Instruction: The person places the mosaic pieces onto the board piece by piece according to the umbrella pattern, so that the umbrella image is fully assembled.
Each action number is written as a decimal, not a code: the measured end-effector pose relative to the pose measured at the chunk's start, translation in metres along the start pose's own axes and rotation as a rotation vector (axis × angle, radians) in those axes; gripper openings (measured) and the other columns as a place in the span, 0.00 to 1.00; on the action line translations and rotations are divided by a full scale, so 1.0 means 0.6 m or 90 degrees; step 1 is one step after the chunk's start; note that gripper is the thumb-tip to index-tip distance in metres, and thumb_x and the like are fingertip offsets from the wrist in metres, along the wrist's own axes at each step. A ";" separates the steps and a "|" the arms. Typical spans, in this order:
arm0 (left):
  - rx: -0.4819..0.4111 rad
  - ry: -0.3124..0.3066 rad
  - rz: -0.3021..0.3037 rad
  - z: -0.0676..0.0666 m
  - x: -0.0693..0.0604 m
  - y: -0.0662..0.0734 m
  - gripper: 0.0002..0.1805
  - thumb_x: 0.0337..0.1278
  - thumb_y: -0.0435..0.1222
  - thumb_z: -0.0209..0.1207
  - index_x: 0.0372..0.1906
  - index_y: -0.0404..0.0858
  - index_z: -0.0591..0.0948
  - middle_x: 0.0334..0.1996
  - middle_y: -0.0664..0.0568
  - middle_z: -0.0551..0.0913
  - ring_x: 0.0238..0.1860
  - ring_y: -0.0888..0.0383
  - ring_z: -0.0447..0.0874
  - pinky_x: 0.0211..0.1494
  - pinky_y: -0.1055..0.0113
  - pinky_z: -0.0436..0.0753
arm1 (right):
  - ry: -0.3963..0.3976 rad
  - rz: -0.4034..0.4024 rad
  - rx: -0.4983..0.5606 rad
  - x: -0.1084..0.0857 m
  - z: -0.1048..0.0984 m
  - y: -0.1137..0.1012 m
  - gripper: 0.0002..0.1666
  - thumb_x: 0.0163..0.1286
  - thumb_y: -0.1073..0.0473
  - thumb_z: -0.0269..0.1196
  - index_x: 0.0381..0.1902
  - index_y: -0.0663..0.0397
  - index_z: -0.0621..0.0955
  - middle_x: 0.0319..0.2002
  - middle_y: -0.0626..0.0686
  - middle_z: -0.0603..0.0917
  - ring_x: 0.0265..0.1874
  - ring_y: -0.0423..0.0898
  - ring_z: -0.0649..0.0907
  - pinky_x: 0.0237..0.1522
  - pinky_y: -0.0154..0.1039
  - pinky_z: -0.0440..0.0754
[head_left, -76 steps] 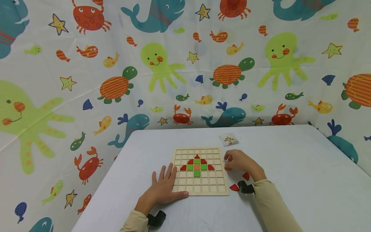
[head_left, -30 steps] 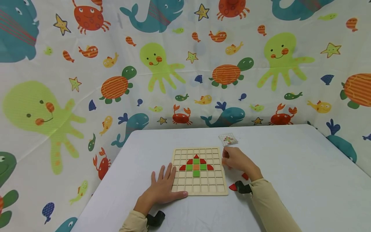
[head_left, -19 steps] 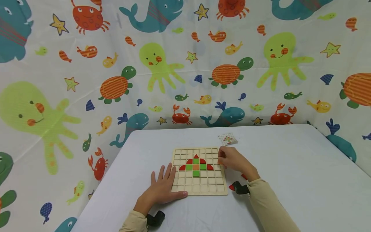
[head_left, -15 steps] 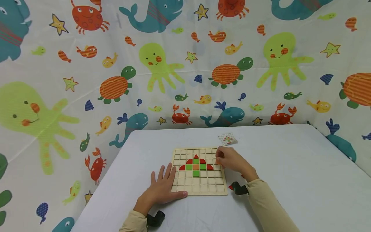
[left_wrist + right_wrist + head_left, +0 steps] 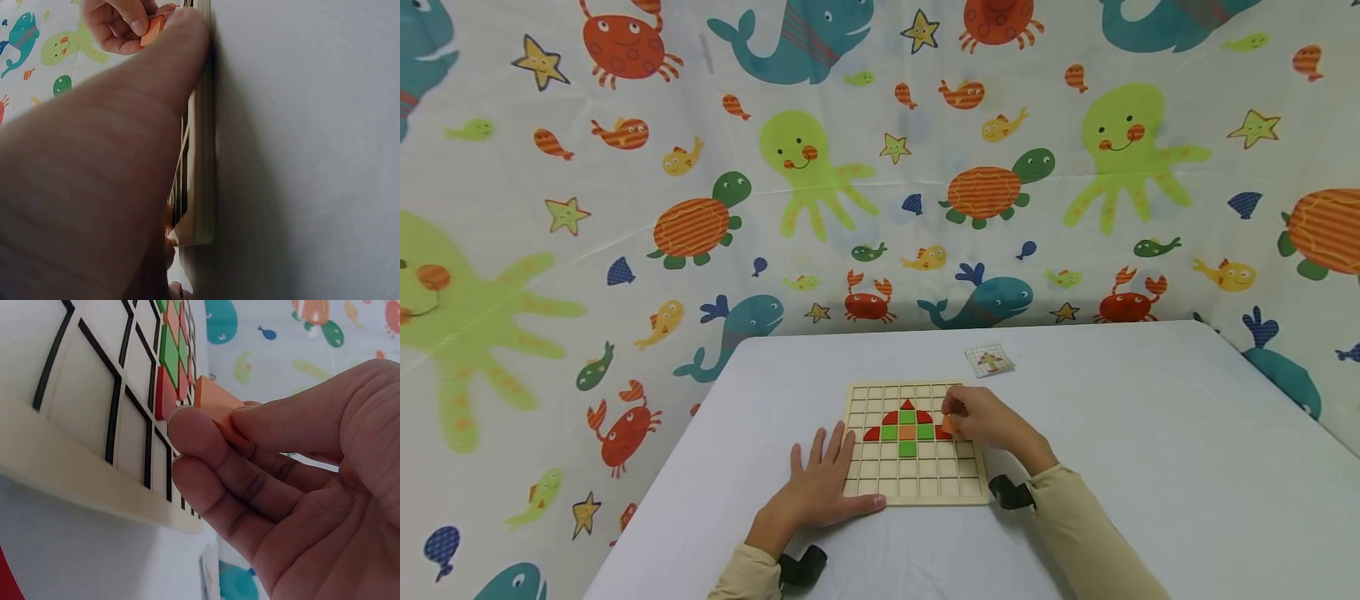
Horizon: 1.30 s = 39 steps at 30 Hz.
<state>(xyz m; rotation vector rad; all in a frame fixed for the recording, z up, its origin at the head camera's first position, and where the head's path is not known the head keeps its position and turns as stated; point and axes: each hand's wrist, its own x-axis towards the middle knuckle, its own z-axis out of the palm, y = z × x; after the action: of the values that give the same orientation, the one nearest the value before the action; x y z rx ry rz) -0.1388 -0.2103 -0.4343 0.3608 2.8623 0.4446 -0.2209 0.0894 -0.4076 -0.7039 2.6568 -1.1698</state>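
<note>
My right hand (image 5: 992, 421) pinches an orange square tile (image 5: 219, 406) between thumb and fingers. It hovers over the right part of a wooden grid board (image 5: 887, 489), close to the red quarter-round tile (image 5: 942, 432) at the pattern's right end. Green squares, red curved tiles, a red triangle (image 5: 907, 404) and one orange square (image 5: 907, 432) make up the pattern in the grid. With fingers spread, my left hand (image 5: 823, 483) rests at the board's left side, its thumb on the front edge. In the left wrist view, that thumb (image 5: 181, 37) covers much of the board.
A small pattern card (image 5: 989, 360) lies behind the board on the white table (image 5: 1150, 417). Part of a red piece (image 5: 7, 578) shows at the lower left of the right wrist view. A cloth (image 5: 820, 275) printed with sea animals hangs behind the table.
My right hand has picked up the orange tile from beside the board and moved left over the grid. The loose red pieces are now hidden in the head view. My left hand stays put.
</note>
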 end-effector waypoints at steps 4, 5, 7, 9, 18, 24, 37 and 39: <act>-0.001 -0.001 -0.002 0.002 -0.001 0.000 0.67 0.56 0.73 0.64 0.85 0.32 0.56 0.86 0.36 0.47 0.84 0.31 0.39 0.76 0.24 0.37 | -0.015 -0.024 -0.003 0.000 0.007 -0.009 0.08 0.74 0.75 0.62 0.41 0.58 0.81 0.33 0.49 0.79 0.34 0.46 0.78 0.38 0.40 0.81; -0.002 -0.002 -0.005 0.003 -0.001 -0.001 0.67 0.56 0.73 0.64 0.85 0.32 0.56 0.86 0.36 0.46 0.84 0.31 0.39 0.76 0.24 0.37 | -0.017 -0.031 -0.006 0.000 0.009 -0.011 0.08 0.73 0.75 0.62 0.42 0.59 0.81 0.33 0.48 0.80 0.34 0.46 0.78 0.39 0.40 0.81; -0.001 -0.002 -0.006 0.003 -0.001 0.000 0.67 0.56 0.73 0.64 0.85 0.32 0.56 0.86 0.36 0.46 0.84 0.31 0.39 0.76 0.24 0.37 | -0.021 -0.043 -0.010 0.001 0.014 -0.016 0.08 0.73 0.75 0.62 0.41 0.59 0.82 0.33 0.48 0.80 0.35 0.46 0.78 0.40 0.40 0.81; -0.001 -0.001 -0.006 0.002 -0.001 0.000 0.67 0.56 0.73 0.64 0.85 0.32 0.56 0.86 0.36 0.46 0.84 0.31 0.38 0.76 0.24 0.37 | -0.027 -0.052 -0.012 0.002 0.019 -0.018 0.08 0.73 0.75 0.62 0.41 0.59 0.82 0.34 0.47 0.80 0.35 0.46 0.78 0.41 0.40 0.81; 0.003 0.000 -0.002 0.002 -0.001 -0.001 0.67 0.56 0.74 0.63 0.85 0.32 0.56 0.86 0.37 0.46 0.85 0.32 0.38 0.76 0.24 0.37 | -0.046 -0.117 -0.006 0.005 0.035 -0.028 0.08 0.71 0.75 0.64 0.40 0.59 0.83 0.35 0.46 0.83 0.35 0.44 0.79 0.44 0.40 0.83; 0.001 -0.001 0.000 0.002 -0.002 0.000 0.67 0.57 0.74 0.63 0.86 0.32 0.55 0.87 0.37 0.45 0.85 0.32 0.37 0.76 0.24 0.36 | -0.072 -0.105 0.006 0.002 0.046 -0.043 0.07 0.73 0.71 0.67 0.40 0.55 0.85 0.33 0.44 0.82 0.36 0.44 0.79 0.43 0.39 0.83; 0.005 0.004 0.001 0.007 -0.001 -0.002 0.67 0.56 0.74 0.63 0.85 0.32 0.56 0.86 0.37 0.46 0.84 0.31 0.39 0.76 0.23 0.37 | -0.101 -0.126 -0.032 0.002 0.072 -0.054 0.10 0.70 0.70 0.68 0.34 0.49 0.85 0.29 0.41 0.80 0.31 0.40 0.79 0.38 0.38 0.79; 0.005 0.005 0.001 0.008 -0.002 -0.002 0.67 0.56 0.74 0.63 0.85 0.33 0.56 0.86 0.37 0.47 0.84 0.31 0.39 0.76 0.23 0.37 | -0.101 -0.136 -0.036 0.003 0.076 -0.052 0.11 0.69 0.72 0.68 0.33 0.49 0.85 0.28 0.41 0.80 0.30 0.40 0.78 0.37 0.38 0.78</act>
<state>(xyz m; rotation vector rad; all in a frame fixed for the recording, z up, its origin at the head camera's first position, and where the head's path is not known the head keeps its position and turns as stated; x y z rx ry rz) -0.1369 -0.2105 -0.4392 0.3635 2.8720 0.4358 -0.1964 0.0405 -0.4158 -1.0665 2.5405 -1.0399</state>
